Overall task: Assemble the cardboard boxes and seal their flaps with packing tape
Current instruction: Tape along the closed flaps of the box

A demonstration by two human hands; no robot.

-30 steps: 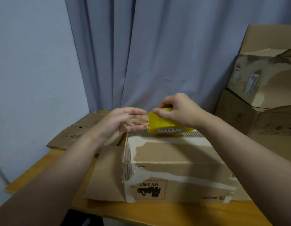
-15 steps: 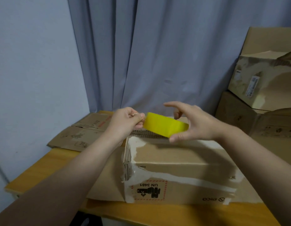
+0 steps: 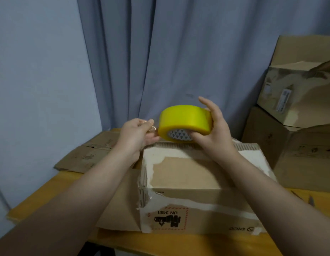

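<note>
The tape roll [image 3: 184,120] now sits higher than a second ago: then it lay low and flat against the far edge of the cardboard box [image 3: 186,177], and now it hangs clear above that 12 o'clock edge, tipped up so its broad yellow band faces the camera and the patterned core shows underneath. The right hand [image 3: 216,133] has changed its hold too. It was draped over the top of the roll, then spread around it half a second ago; now its thumb hooks into the core from below while the fingers reach up behind the roll's 3 o'clock side. The left hand [image 3: 140,134] has risen with it and stays at the roll's 9 o'clock, fingertips pressed together on the loose end [image 3: 153,127] of tape, a short clear glint between hand and roll. The box has not moved: it rests on the wooden table [image 3: 49,189], torn top flaps closed, untaped. Flattened cardboard [image 3: 88,156] lies at its 10 o'clock, stacked boxes [image 3: 299,100] at its 2 o'clock.
</note>
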